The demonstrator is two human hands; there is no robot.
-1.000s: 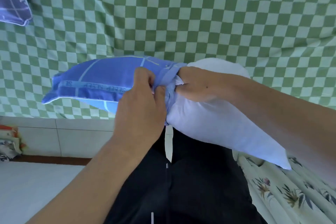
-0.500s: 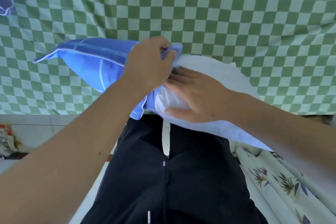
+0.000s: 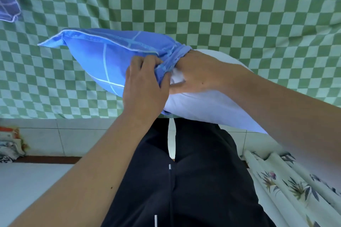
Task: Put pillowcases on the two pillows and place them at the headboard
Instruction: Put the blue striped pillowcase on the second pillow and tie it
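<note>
white soft pillow [image 3: 212, 108] | held above green-checked bedsheet [image 3: 221, 5], about half inside blue grid-lined fabric pillowcase [image 3: 103, 57] | left hand [image 3: 144, 86] grip pinches bunched case hem | right hand [image 3: 199, 73] grip clutches pillow | risk: hem slipping, corner bunching, uneven fill

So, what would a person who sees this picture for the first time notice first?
First, the blue pillowcase at centre, pulled halfway over a white pillow held in the air. The left hand grips its bunched opening, and the right hand grips the pillow. Behind them lies a green checkered sheet.
</note>
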